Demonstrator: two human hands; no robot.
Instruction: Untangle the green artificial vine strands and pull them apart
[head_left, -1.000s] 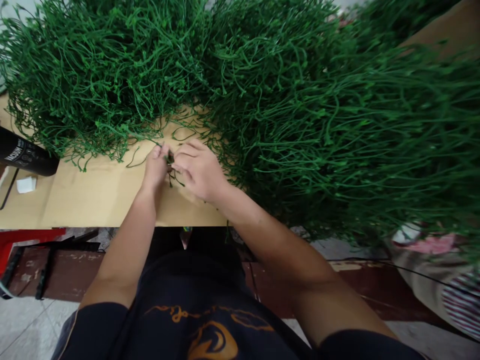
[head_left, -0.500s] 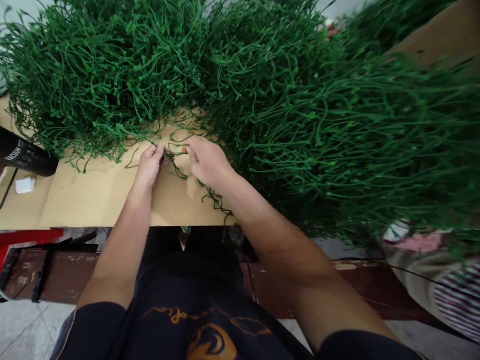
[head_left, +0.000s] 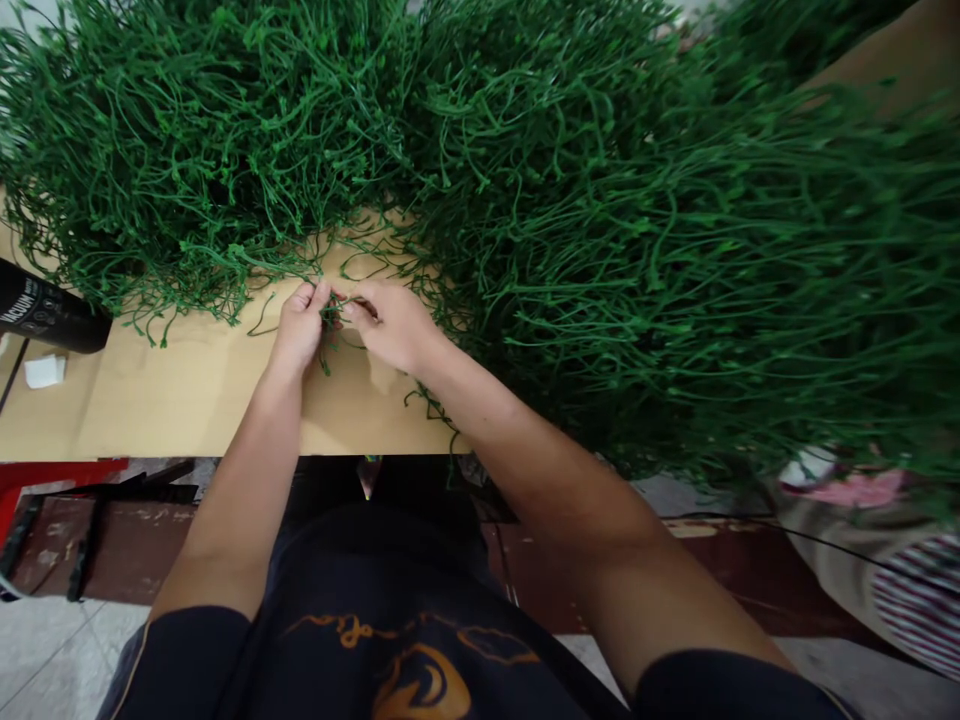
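Observation:
My left hand (head_left: 303, 318) is closed, pinching a small bunch of thin green artificial stems (head_left: 328, 318) above the cardboard-covered tabletop (head_left: 195, 400). Close beside it, my right hand (head_left: 390, 318) is closed too, its thumb and fingers on the same stems. Some stem ends hang below my left fingers. Exactly how the stems cross between the fingertips is too small to make out. A big heap of similar green stems (head_left: 247, 150) lies just beyond both hands, and another mass (head_left: 675, 290) spreads along the right.
A black vacuum bottle (head_left: 52, 310) lies at the left, with a small white piece (head_left: 45, 371) near it. Loose stems (head_left: 431, 400) lie by the table's front edge. A striped cloth (head_left: 919, 610) is at the lower right, and a brown cardboard flap (head_left: 885, 60) at the upper right.
My right hand has moved left, closer to my left hand, bringing the stem ends in with it. My left hand has stayed nearly in place, still holding the stems.

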